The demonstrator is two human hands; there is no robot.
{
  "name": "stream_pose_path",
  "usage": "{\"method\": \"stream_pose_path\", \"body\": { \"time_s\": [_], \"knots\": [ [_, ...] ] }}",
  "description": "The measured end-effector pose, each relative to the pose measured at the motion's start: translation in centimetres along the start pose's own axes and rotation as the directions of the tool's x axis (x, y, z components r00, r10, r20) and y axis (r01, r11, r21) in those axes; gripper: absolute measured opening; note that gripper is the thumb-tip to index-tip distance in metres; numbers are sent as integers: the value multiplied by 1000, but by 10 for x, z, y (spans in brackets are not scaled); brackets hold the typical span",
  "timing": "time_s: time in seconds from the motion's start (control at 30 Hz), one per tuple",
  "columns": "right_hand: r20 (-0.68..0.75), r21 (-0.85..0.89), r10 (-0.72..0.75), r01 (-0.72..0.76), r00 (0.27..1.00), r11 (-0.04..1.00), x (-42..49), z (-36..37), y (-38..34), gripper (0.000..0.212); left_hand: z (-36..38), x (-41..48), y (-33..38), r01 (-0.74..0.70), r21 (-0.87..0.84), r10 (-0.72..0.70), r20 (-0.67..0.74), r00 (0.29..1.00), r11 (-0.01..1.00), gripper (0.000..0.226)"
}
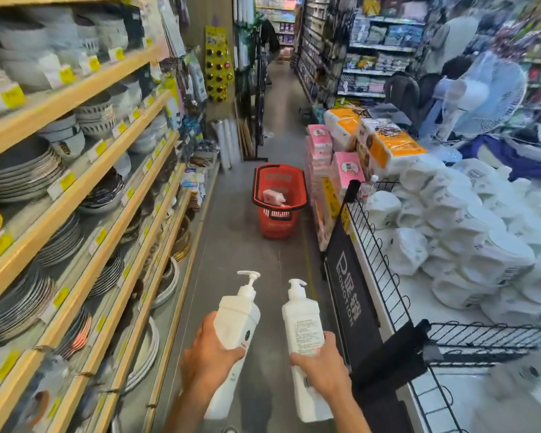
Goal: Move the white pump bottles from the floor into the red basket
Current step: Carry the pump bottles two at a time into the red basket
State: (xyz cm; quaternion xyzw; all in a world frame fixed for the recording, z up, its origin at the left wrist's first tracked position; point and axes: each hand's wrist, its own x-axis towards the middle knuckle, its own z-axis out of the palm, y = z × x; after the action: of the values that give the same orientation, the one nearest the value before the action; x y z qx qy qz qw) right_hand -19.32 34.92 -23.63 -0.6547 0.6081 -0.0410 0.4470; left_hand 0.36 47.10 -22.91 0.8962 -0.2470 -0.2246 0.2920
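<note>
Shelves [75, 189] of stacked plates and bowls ran down the left side of the aisle. A wire-walled bin [375, 245] heaped with white packs [469, 245] lined the right side. Between them the grey floor [231, 245] stretched ahead. It was narrowed on the right by a stack of pink and orange tissue packs [334, 157], which stood just beside the basket. A white fan [487, 98] stood behind the bin. The red, black-rimmed basket [278, 223] sat upright on the floor in mid-aisle, well ahead of the hands and closer to the tissue stack than to the shelves. One pink pack [274, 196] lay tilted inside it. Both bottles were off the floor, held side by side but apart low in the view, their pumps pointing toward the basket. The left bottle [238, 317] showed a small dark round mark, and the right bottle [302, 326] showed a block of fine print. The left hand [210, 351] gripped the left bottle around its middle, with the thumb across the front. The right hand [324, 367] gripped the right bottle the same way.
</note>
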Motion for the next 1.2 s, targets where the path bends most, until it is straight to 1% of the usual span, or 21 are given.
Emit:
{"method": "stream_pose_path", "body": {
  "time_s": [0.17,0.3,0.4,0.53,0.7,0.8,0.93,1.0,1.1,1.2],
  "knots": [
    [-28,-24,19,-19,999,1000,38,1,-44,84,-14,66,15,-21,-4,21,19,1000,1000,85],
    [-49,2,35,-35,998,999,63,4,-71,81,-17,107,26,-29,-7,30,34,999,1000,87],
    [-40,28,63,-62,997,998,86,6,-87,83,-18,132,35,-29,-20,29,33,999,999,85],
    [-27,29,73,-72,997,997,126,4,-108,88,-12,175,50,-46,14,45,10,999,999,84],
    [10,44,44,-44,999,998,194,-8,-134,86,-3,236,83,-28,17,28,4,1000,999,88],
    [10,68,24,-24,1000,997,231,-22,-156,85,-3,271,107,-52,1,52,-4,999,999,86],
    [5,91,15,-15,1000,996,289,-35,-179,85,-3,311,135,-41,11,41,-1,999,999,82],
    [10,98,12,-13,1000,995,313,-35,-191,81,-2,329,143,-31,31,32,-20,999,999,80],
    [23,107,9,-11,1000,994,340,-34,-209,76,-1,354,147,-6,9,6,-11,1000,1000,80],
    [28,62,18,-20,999,998,362,-34,-225,76,-2,377,153,7,20,-7,3,1000,1000,83]
  ]
}}
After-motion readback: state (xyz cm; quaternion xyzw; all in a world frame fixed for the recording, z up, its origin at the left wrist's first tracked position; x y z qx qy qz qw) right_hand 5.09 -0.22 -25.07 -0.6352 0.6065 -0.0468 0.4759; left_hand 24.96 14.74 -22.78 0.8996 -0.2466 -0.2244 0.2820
